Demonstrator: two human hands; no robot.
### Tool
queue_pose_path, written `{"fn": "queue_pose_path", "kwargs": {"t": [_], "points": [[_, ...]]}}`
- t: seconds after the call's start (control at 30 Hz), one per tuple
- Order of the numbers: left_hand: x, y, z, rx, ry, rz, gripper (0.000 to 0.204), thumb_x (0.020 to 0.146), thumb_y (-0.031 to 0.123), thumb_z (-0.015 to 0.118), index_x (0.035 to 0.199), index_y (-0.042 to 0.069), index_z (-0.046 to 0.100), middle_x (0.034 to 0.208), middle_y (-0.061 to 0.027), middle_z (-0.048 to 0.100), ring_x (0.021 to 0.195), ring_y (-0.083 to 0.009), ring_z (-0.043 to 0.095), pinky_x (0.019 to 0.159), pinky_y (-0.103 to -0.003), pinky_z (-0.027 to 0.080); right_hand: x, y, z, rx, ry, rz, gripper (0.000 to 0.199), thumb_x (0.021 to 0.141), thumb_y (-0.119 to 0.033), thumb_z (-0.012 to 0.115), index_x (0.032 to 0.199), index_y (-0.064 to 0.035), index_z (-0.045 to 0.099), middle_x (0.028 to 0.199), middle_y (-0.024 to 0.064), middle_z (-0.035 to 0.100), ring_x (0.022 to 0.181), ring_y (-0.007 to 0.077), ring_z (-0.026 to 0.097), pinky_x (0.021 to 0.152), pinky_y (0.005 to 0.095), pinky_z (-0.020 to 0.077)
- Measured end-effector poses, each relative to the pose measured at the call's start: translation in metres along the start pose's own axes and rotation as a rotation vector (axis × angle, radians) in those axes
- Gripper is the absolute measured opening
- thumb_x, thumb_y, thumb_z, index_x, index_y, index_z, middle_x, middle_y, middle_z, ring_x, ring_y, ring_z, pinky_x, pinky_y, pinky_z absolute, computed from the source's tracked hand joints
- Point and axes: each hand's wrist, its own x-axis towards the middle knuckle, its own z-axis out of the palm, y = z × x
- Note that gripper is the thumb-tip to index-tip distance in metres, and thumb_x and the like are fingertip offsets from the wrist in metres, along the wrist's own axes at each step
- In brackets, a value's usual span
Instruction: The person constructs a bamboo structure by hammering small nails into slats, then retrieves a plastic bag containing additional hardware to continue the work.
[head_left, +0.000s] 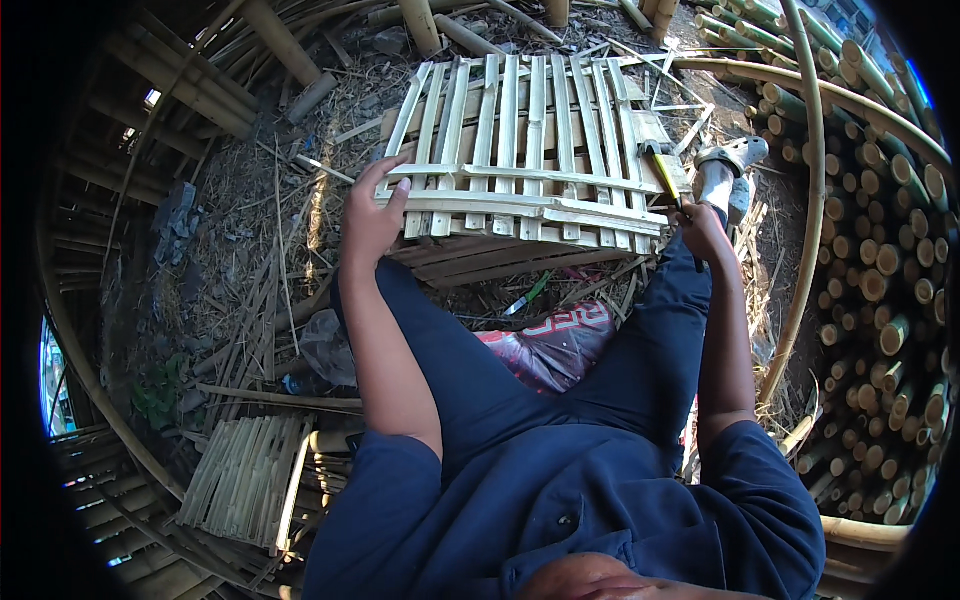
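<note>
Big slatted bamboo panel (525, 150) lies flat on a stack in front of the knees, so it's easy to nail. Left hand (372, 212) presses open on its near-left corner to steady it; right hand (703, 232) grips a yellow-handled hammer (662, 170) over the right edge.

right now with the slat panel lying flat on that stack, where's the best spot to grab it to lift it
Probably by the near cross strips of the bamboo slat panel, coming from the near-left corner where the left hand already rests. The strips tie the thin slats together, so a grip there should carry the load better than one slat. The right hand holds the hammer at the right edge, so that side is taken.
</note>
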Motion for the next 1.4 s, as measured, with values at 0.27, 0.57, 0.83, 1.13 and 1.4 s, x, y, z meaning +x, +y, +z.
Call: {"fn": "queue_pose_path", "kwargs": {"t": [0.27, 0.57, 0.83, 1.13, 1.4], "points": [[-0.023, -0.040, -0.052, -0.235, 0.154, -0.226, 0.037, 0.104, 0.011, 0.064, 0.140, 0.001, 0.064, 0.143, -0.0145, 0.066, 0.134, -0.0235, 0.060, 0.116, -0.039, 0.043, -0.054, -0.169, -0.022, 0.328, 0.788, -0.294, 0.022, 0.103, -0.012, 0.068, 0.121, -0.0043, 0.076, 0.102, 0.0105, 0.078, 0.083, 0.0174, 0.074, 0.074, 0.0330, 0.0588], [-0.052, -0.071, -0.116, -0.213, 0.226, -0.558, 0.042, 0.106, 0.016, 0.064, 0.144, -0.001, 0.062, 0.142, -0.0138, 0.067, 0.131, -0.0197, 0.063, 0.113, -0.032, 0.044, -0.094, -0.293, 0.062, 0.462, -0.039, -0.717, 0.017, 0.098, -0.012, 0.071, 0.108, 0.0017, 0.076, 0.090, 0.0167, 0.076, 0.076, 0.0248, 0.073, 0.067, 0.0355, 0.0568], [-0.231, -0.318, -0.162, 0.226, 0.059, -1.090, 0.028, 0.088, 0.022, 0.073, 0.113, 0.015, 0.084, 0.119, -0.0211, 0.076, 0.123, -0.0288, 0.066, 0.116, -0.038, 0.040, -0.125, -0.331, 0.102, 0.516, -0.286, -0.955, 0.016, 0.097, -0.013, 0.071, 0.105, 0.0004, 0.076, 0.093, 0.0205, 0.074, 0.084, 0.0400, 0.072, 0.075, 0.0454, 0.0570], [-0.315, -0.360, -0.080, 0.346, 0.177, -1.244, 0.055, 0.085, 0.029, 0.068, 0.140, 0.036, 0.069, 0.170, -0.0286, 0.024, 0.161, -0.0393, 0.020, 0.132, -0.049, 0.012, -0.126, -0.316, 0.094, 0.450, -0.321, -0.885, 0.017, 0.096, -0.013, 0.071, 0.104, 0.0012, 0.076, 0.091, 0.0210, 0.075, 0.084, 0.0400, 0.072, 0.075, 0.0449, 0.0574], [-0.316, -0.357, -0.059, -0.655, 0.852, -1.490, 0.064, 0.089, 0.029, 0.066, 0.143, -0.002, 0.056, 0.140, -0.0217, 0.062, 0.124, -0.0389, 0.062, 0.105, -0.053, 0.050, -0.129, -0.305, 0.083, 0.447, -0.232, -0.924, 0.017, 0.095, -0.013, 0.072, 0.102, 0.0020, 0.076, 0.091, 0.0206, 0.075, 0.083, 0.0398, 0.072, 0.075, 0.0447, 0.0572]]}}
